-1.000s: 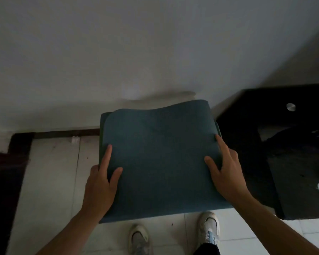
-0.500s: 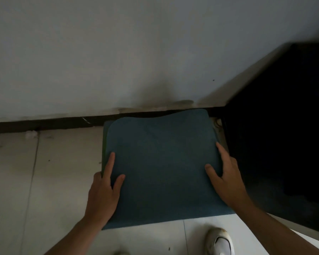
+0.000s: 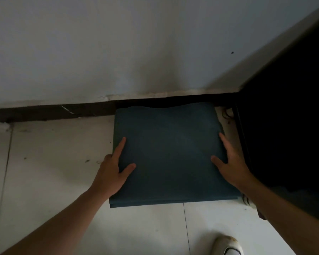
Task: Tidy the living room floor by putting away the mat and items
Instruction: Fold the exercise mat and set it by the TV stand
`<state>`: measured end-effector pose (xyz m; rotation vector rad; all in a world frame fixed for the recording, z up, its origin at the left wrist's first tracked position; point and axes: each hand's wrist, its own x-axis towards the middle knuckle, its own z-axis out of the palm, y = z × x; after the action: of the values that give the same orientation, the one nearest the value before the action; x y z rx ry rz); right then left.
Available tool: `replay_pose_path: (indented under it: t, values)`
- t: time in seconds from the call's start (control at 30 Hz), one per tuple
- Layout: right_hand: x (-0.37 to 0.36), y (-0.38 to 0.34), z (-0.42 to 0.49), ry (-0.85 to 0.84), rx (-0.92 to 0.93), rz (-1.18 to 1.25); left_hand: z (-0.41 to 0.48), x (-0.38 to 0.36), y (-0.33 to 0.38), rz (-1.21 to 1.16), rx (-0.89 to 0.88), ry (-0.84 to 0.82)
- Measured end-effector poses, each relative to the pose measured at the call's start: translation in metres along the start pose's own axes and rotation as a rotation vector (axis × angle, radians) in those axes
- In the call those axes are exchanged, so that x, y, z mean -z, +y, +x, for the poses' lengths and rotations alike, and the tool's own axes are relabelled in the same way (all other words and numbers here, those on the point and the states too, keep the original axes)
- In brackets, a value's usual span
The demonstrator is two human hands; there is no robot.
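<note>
Teal fills both grips: left hand (image 3: 112, 174) at 8 o'clock and right hand (image 3: 232, 163) at 4 o'clock clasp a folded teal foam mat (image 3: 170, 153) by its side edges, forefingers and thumbs on top. It sits centre, over white floor tiles (image 3: 44, 181), far edge by the dark skirting (image 3: 44, 112); black cabinet (image 3: 284, 135) at 3 o'clock.

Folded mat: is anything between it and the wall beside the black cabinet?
Nothing visible blocks it. The left hand and right hand hold the folded mat, its far edge at the dark baseboard. A dark looped cord lies in the gap by the black cabinet, right of the mat.
</note>
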<state>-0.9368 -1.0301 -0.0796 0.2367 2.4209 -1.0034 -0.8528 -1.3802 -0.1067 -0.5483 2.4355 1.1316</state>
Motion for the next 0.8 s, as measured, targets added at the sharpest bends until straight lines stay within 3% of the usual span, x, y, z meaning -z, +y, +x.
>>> replay_pose_path:
  t: [0.23, 0.5, 0.8]
  values:
    - [-0.007, -0.011, 0.0, 0.001, -0.089, 0.172, -0.004, -0.002, 0.011, -0.231, 0.076, -0.078]
    - [0.003, -0.064, -0.019, -0.019, 0.086, 0.079, -0.006, 0.042, 0.05, -0.157, 0.017, 0.026]
    - [0.052, -0.148, -0.055, -0.035, 0.174, 0.043, -0.054, 0.113, 0.138, -0.424, -0.037, 0.083]
